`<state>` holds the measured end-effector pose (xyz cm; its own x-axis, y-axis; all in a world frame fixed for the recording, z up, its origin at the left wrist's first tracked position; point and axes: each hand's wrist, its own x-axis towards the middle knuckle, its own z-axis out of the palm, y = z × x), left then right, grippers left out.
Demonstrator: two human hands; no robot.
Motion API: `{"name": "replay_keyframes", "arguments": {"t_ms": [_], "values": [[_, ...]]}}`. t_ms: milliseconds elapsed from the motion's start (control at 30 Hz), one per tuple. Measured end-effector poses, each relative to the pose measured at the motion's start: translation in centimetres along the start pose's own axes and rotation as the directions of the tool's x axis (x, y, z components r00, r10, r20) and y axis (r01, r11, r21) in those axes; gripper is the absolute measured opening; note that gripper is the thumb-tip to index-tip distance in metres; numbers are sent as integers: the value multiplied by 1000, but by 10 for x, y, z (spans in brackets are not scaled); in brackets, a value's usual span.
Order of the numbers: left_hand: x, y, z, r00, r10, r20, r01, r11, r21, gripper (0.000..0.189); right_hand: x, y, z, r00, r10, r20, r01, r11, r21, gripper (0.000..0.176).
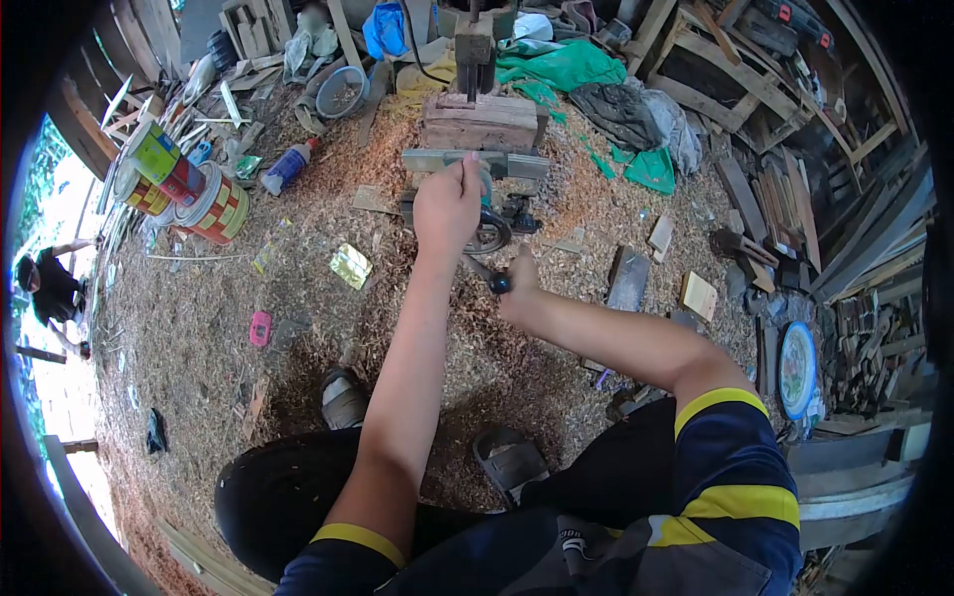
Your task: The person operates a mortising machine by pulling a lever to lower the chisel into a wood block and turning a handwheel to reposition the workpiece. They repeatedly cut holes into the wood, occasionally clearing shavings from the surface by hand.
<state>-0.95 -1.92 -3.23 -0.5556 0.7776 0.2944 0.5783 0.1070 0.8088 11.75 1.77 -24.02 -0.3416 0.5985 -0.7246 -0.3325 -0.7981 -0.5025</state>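
Note:
My left hand [449,207] is closed over the near side of a flat metal bar [527,166], its thumb pointing forward on top. Its fingertips are hidden underneath. A wooden block [482,124] lies just beyond the bar, beneath the upright metal head [474,45] of a machine. Below and right of that hand is a dark handwheel [490,234]. From the wheel a crank handle with a black knob [500,284] reaches toward me. My right hand [520,285] is curled against this knob from the right, with part of its grip hidden.
Wood shavings cover the ground [308,298]. Paint buckets [214,207] and a blue bottle [288,167] stand left. Wood offcuts [628,278] lie right, near a round patterned tray [797,370]. Green cloth [561,68] lies behind. Another person [55,283] is at far left.

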Motion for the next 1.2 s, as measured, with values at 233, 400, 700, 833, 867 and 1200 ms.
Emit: {"name": "replay_keyframes", "arguments": {"t_ms": [233, 400, 700, 833, 867, 1200], "values": [[-1, 0, -2, 999, -19, 30, 19, 1000, -13, 56, 3, 14, 18, 984, -52, -172, 52, 999, -7, 52], [0, -1, -5, 999, -3, 44, 4, 1000, -16, 57, -37, 3, 49, 988, -107, -116, 100, 993, -60, 49], [0, -4, -4, 1000, 10, 24, -10, 1000, -13, 57, 15, 17, 19, 979, -109, -170, 98, 993, -71, 57], [1, -6, -2, 1000, 10, 16, -10, 999, -48, 56, 30, 41, 27, 965, -226, -136, 222, 974, -46, 57], [1, -7, -1, 1000, 23, 0, -23, 999, -43, 56, 3, 27, 41, 965, -194, -174, 188, 981, -49, 38], [0, -8, -3, 999, 32, -20, -33, 995, -91, 58, -43, 19, 52, 969, -122, -213, 142, 987, 79, 35]]}}
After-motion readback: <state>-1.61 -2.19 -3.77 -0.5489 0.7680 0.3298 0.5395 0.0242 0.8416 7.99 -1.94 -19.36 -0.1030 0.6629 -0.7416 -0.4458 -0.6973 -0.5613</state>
